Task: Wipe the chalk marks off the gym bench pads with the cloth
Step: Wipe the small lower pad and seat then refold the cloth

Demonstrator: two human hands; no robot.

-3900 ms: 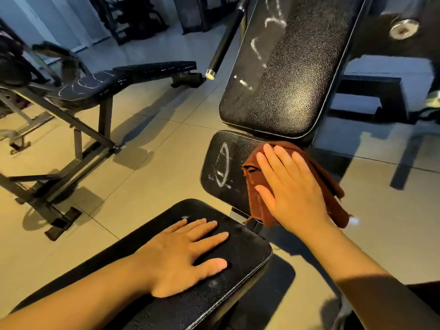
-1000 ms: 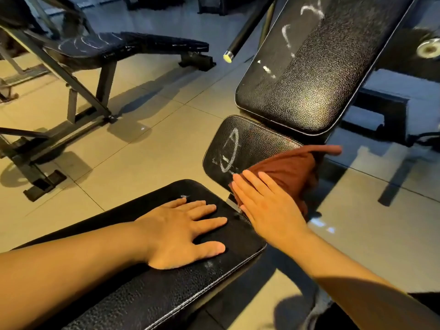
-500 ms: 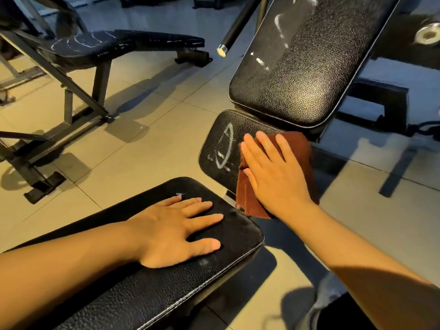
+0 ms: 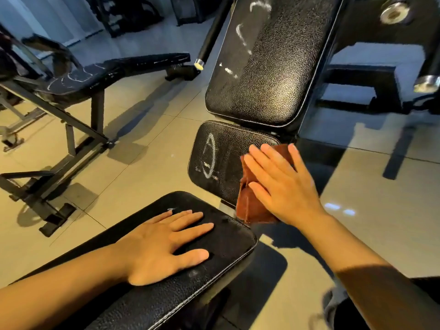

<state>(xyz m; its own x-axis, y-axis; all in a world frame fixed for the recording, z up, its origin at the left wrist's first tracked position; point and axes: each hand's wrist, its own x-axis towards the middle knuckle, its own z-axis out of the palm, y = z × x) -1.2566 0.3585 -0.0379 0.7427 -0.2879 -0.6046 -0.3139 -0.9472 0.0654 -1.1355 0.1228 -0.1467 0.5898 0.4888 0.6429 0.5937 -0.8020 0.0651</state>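
Cloth [image 4: 250,206] under flat right hand [image 4: 283,184]

beige tiled floor [image 4: 133,167], glossy; dark equipment frames [image 4: 133,10] at back.

Counted in view: two hands, left hand [image 4: 157,246] and right hand [image 4: 283,184]; one brown cloth [image 4: 250,206]; three black pads on the near bench [image 4: 273,67]; one second bench [image 4: 95,77] behind.

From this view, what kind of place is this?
Most likely a gym: a black textured-vinyl bench back pad with chalk marks, a second black steel-framed bench on the tiled floor, and a chrome bar end.
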